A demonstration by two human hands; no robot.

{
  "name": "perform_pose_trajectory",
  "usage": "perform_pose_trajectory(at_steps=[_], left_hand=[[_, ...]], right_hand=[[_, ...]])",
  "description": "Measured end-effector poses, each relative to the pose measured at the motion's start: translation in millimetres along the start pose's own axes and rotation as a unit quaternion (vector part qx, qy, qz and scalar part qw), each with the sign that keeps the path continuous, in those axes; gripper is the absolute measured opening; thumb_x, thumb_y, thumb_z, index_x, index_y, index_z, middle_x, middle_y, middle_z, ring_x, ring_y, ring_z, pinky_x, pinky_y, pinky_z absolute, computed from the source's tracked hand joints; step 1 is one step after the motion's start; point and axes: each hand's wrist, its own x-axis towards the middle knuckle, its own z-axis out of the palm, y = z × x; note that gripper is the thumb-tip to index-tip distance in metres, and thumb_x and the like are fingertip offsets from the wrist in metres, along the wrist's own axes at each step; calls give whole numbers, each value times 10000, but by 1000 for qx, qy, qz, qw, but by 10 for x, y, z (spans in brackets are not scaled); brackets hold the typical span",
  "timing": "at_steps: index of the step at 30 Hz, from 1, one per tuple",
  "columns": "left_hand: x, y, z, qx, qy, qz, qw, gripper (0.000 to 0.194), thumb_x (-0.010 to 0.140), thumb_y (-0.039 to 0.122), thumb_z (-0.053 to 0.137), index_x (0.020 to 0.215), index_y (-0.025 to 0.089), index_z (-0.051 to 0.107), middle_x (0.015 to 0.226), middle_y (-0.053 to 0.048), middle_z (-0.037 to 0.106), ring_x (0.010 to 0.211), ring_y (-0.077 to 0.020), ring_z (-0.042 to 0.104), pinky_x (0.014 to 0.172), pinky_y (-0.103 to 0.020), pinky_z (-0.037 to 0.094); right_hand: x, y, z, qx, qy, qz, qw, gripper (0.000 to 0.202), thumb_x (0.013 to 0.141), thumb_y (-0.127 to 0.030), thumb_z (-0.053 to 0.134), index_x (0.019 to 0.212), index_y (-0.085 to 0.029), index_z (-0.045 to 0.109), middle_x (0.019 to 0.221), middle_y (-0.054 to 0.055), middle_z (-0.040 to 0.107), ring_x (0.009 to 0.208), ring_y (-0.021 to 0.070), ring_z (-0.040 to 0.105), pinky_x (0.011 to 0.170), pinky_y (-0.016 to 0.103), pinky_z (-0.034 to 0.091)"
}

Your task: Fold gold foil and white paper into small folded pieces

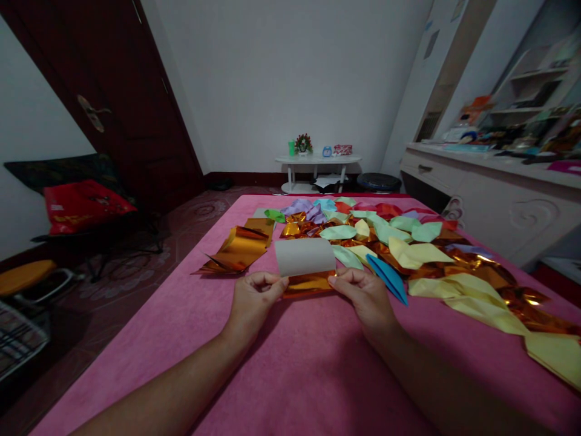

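A sheet of gold foil paper [305, 257] is stretched between my two hands, its near edge folded over so a shiny gold strip shows in front of the pale underside. My left hand [259, 292] pinches the left end of that fold between thumb and fingers. At the right end, my right hand [363, 292] pinches it the same way. Close beyond my left hand lies a stack of loose, curling gold foil sheets [240, 245]. A blue folded paper piece [388, 278] rests just right of my right hand.
Folded paper pieces in pale green [338, 232], yellow [417, 253], purple and gold spread over the right side of the pink-covered table [181, 363]. A chair with a red bag [86, 206] stands left. Beyond are a small white table [318, 160] and a white dresser [490, 181].
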Motion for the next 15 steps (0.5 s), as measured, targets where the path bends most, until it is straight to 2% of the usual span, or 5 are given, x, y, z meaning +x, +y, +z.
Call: perform_pose_trajectory(at_steps=[7, 11, 15], left_hand=[[18, -36, -12, -11, 13, 16, 1000, 288, 581, 265, 771, 515, 142, 519, 478, 37, 542, 441, -61, 444, 452, -169, 331], [25, -68, -40, 11, -15, 27, 999, 290, 601, 252, 764, 546, 144, 500, 480, 51, 497, 430, -47, 405, 429, -157, 284], [41, -113, -66, 19, -48, 28, 998, 245, 614, 227, 755, 636, 148, 525, 513, 61, 501, 451, -53, 439, 444, -151, 328]], right_hand=[[-6, -17, 31, -15, 15, 9, 1000, 286, 606, -300, 765, 435, -196, 561, 642, 31, 663, 627, 172, 566, 589, 298, 414], [-12, 20, 41, -51, 18, -4, 999, 314, 597, -283, 748, 421, -200, 501, 609, 33, 640, 625, 181, 585, 581, 296, 433], [-13, 87, 43, -107, 29, -15, 994, 256, 603, -253, 713, 494, -206, 486, 575, 1, 587, 583, 160, 569, 549, 273, 432]])
